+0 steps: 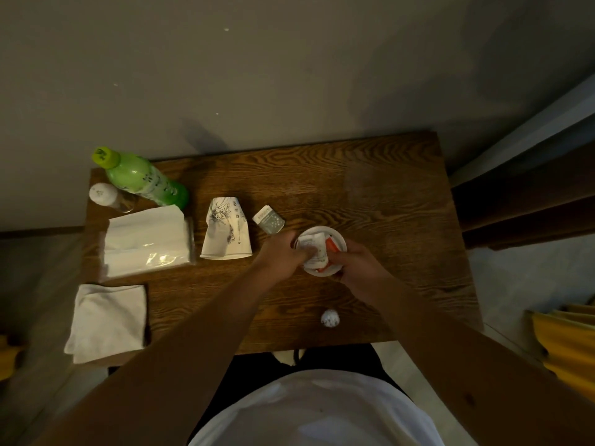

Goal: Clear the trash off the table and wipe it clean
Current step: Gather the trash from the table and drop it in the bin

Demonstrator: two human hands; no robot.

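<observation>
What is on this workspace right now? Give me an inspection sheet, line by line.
Surface: wooden table, right half mostly bare.
Job's things: paper cup stuffed with wrappers; flattened paper cup on its side; small packet; crumpled paper ball; folded white cloth at the near left corner.
Clutter: green bottle, small white-capped jar, tissue pack.
Grippers: left hand pressing wrappers into the cup; right hand holding the cup.
Cables: nothing seen.
Surroundings: grey wall behind; yellow fabric at right.
</observation>
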